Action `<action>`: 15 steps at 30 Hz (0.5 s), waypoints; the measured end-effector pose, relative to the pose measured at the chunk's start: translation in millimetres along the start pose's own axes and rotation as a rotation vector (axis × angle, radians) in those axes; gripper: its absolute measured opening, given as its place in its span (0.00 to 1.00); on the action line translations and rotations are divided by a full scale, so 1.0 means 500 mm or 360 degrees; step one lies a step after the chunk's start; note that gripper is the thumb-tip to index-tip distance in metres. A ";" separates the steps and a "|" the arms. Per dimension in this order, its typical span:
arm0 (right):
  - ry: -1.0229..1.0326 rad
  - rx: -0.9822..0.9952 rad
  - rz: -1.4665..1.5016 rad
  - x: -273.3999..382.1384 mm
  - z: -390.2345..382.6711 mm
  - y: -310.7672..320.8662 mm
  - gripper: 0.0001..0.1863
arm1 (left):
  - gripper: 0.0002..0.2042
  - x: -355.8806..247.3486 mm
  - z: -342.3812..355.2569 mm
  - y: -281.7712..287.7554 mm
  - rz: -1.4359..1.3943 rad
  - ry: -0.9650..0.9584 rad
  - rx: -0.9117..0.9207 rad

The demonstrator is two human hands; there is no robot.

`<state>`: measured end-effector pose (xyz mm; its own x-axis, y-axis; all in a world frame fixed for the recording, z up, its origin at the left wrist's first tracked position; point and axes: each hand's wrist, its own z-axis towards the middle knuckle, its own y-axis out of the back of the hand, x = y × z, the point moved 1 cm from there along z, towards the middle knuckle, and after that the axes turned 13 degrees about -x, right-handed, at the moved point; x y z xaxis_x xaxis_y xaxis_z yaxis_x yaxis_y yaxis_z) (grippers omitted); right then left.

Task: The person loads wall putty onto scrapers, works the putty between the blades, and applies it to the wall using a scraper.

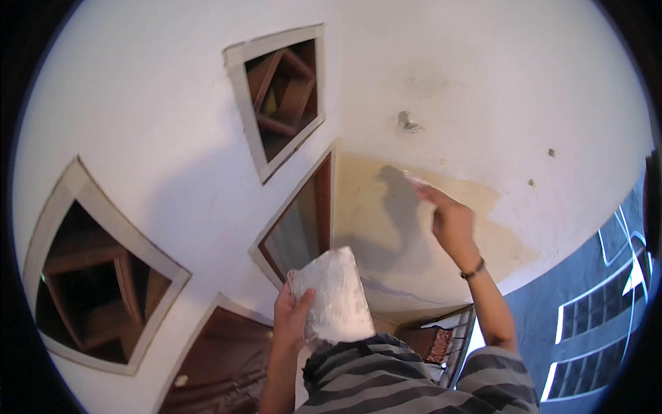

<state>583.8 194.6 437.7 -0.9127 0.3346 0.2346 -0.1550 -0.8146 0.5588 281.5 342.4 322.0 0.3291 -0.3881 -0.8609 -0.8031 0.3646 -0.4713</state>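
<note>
My left hand (291,316) grips a flat, roughly rectangular board (334,293) by its left edge, thumb on top. White paste is smeared over the board's face. My right hand (453,224) is raised to the wall, its fingers closed round a small putty knife (413,179) with a whitish edge. The knife is at the upper part of a yellowish patch (476,214) on the white wall, seemingly touching it; its handle is mostly hidden by my fingers. A dark shadow of my hand and tool falls across the patch.
Left of the corner, the wall has wood-framed angled openings (293,90) and a larger one (103,283). A brown wooden surface (221,366) lies low left. A small fitting (408,123) sticks out above the patch. Dark panels with white frames (596,310) show at far right.
</note>
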 end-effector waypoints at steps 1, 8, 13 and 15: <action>-0.0148 -0.0012 0.0117 -0.021 -0.013 0.014 0.23 | 0.23 0.002 0.014 -0.017 0.0014 0.0009 -0.0030; -0.0954 0.0456 0.1245 0.057 -0.035 0.193 0.26 | 0.22 -0.051 0.047 -0.091 0.0239 -0.0007 0.0308; -0.0899 0.0664 0.1035 0.029 -0.065 0.139 0.24 | 0.20 -0.077 0.073 -0.101 0.0431 0.0028 0.0542; -0.0896 0.0615 0.1064 0.013 -0.070 0.126 0.24 | 0.21 -0.093 0.072 -0.104 0.0470 0.0064 0.0593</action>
<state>554.9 128.8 446.6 -0.4355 0.1174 0.8925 0.5603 -0.7407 0.3708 325.9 371.8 379.7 0.0880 -0.2521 -0.9637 -0.6241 0.7401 -0.2506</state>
